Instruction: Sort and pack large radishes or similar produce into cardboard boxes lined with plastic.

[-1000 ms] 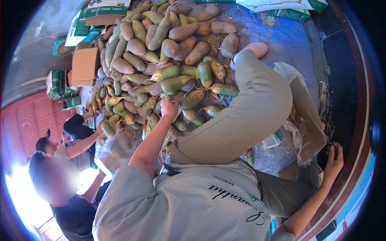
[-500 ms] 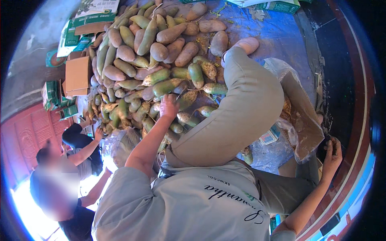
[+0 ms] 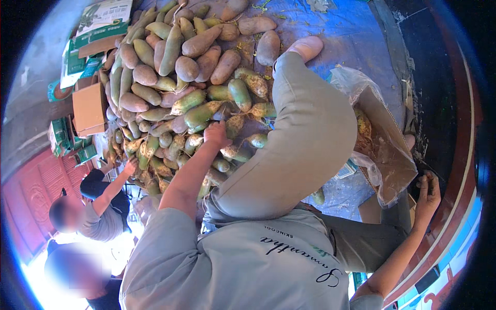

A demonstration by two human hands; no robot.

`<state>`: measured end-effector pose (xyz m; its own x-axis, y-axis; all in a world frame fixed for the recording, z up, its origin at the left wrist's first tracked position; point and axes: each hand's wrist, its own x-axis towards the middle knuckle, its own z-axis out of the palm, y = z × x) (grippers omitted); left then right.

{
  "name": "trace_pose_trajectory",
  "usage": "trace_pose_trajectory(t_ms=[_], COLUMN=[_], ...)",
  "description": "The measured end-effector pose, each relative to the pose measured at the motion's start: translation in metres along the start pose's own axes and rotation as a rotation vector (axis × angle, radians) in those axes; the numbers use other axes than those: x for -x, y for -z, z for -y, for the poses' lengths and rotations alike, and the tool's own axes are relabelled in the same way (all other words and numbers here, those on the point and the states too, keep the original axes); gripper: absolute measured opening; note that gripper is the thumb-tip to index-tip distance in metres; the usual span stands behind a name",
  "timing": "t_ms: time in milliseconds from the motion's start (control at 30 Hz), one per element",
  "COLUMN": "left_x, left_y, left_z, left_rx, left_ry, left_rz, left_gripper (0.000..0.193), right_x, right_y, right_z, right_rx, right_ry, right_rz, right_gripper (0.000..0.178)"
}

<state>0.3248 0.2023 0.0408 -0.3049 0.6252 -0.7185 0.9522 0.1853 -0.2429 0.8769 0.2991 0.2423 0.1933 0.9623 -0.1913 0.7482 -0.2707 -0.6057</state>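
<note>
My left hand (image 3: pixel 217 134) reaches into a big heap of radishes, its fingers bent down and their tips hidden. It lies just below a green radish (image 3: pixel 203 114) and beside a rough, root-covered radish end (image 3: pixel 235 125). What the fingers close on cannot be made out. Far off at the right, my right hand (image 3: pixel 428 188) is held beside an open cardboard box (image 3: pixel 387 150) lined with clear plastic. Its fingers are loosely bent and apart, with nothing visible in them. Several radishes, green, brownish and pink-grey, surround the left hand.
My bent leg (image 3: pixel 305 129) lies between the heap and the lined box, which has a radish (image 3: pixel 363 124) in it. A blue sheet (image 3: pixel 336 36) covers the floor. Cardboard boxes (image 3: pixel 89 106) stand at the left. Two other people work at lower left; one person's hand (image 3: pixel 132 165) touches the heap.
The view has shifted slightly. My left hand has slipped a little lower, away from the green radish. At lower left a second person has come into view, and the clear plastic bag there has moved lower.
</note>
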Motion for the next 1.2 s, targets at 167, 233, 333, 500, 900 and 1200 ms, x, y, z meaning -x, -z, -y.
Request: trace_pose_trajectory(t_ms=[167, 233, 333, 500, 900, 1200], left_x=[0.025, 0.035, 0.045, 0.079, 0.086, 0.086], left_y=[0.031, 0.028, 0.009, 0.034, 0.008, -0.003], left_z=[0.021, 0.039, 0.081, 0.103, 0.123, 0.132], left_rx=[0.148, 0.157, 0.408, 0.611, 0.327, 0.105], left_ry=[-0.043, -0.046, 0.027, 0.094, 0.189, 0.203], left_rz=[0.067, 0.005, -0.045, -0.146, -0.117, -0.314], left_gripper=[0.063, 0.058, 0.057, 0.06, 0.075, 0.062], right_x=[0.0, -0.001, -0.003, -0.003, 0.0, 0.004], right_y=[0.001, 0.001, 0.004, 0.005, 0.003, 0.009], right_z=[0.0, -0.001, -0.003, -0.01, -0.006, -0.003], right_rx=[-0.03, 0.02, 0.028, 0.097, 0.031, 0.035], right_ry=[-0.006, 0.005, 0.031, 0.052, 0.005, 0.017], right_rz=[0.005, -0.015, 0.033, 0.024, 0.038, 0.015], right_gripper=[0.017, 0.016, 0.017, 0.018, 0.02, 0.02])
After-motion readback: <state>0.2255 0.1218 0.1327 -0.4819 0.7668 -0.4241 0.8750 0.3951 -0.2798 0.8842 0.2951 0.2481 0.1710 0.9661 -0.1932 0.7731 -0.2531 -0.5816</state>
